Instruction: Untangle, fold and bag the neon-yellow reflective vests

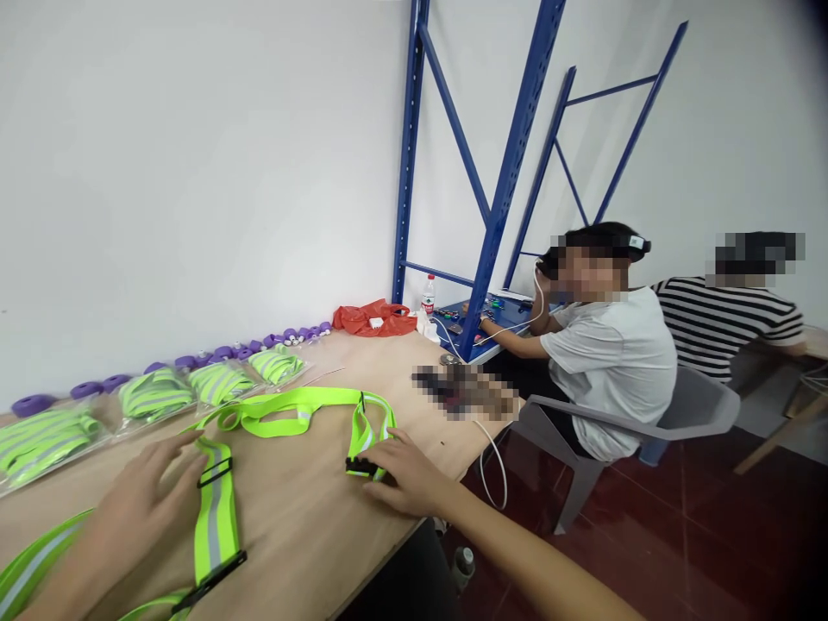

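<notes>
A neon-yellow reflective harness (216,517) with grey stripes and black buckles is spread over the wooden table. My left hand (146,492) is over its left part, slightly blurred, fingers stretched and thumb apart, beside a strap with a black slider (215,473). At the right end, the fingers and thumb of my right hand (407,470) are on the looped strap next to a black buckle (360,467); its grip is partly hidden. Another long black buckle (210,582) lies at the near end of the left strap.
Bagged neon straps (155,392) and purple round pieces (116,384) line the wall. A red plastic bag (375,319) and a bottle (428,295) stand behind. Blue rack posts (504,190) rise at right, near a seated person (614,362) and another person (724,319).
</notes>
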The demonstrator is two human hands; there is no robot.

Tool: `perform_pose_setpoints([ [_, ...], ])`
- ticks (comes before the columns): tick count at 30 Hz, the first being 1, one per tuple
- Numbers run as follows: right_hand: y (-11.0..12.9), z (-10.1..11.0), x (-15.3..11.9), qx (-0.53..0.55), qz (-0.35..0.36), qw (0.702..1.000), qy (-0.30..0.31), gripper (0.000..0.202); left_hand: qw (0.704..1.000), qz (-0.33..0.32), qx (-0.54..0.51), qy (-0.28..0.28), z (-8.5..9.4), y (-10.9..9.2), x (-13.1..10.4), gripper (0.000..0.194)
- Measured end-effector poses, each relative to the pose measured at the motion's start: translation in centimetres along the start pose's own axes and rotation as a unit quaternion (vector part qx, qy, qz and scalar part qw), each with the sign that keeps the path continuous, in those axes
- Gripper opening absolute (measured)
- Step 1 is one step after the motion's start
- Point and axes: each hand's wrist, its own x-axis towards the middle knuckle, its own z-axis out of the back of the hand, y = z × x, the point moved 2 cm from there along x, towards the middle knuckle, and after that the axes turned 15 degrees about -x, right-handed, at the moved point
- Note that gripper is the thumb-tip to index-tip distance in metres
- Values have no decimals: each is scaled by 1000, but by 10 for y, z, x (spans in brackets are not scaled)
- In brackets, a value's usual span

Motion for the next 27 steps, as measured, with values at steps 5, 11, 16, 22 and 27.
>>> perform_pose_setpoints([
  [5,-8,-5,3,28,-37,998,-30,8,1000,-2,-4,13,-26,-12,9,59],
  [11,-12,-5,2,47,-65,996,-33,14,998,2,-2,64,-41,-4,0,57],
  [16,-13,-4,2,59,-72,995,-30,13,997,7,8,73,-43,3,-1,62],
  [22,-12,-4,3,59,-71,995,-27,2,998,-9,8,59,-45,10,2,59],
  [27,-12,-3,4,56,-74,995,-24,5,999,-18,-4,47,-42,7,5,53],
])
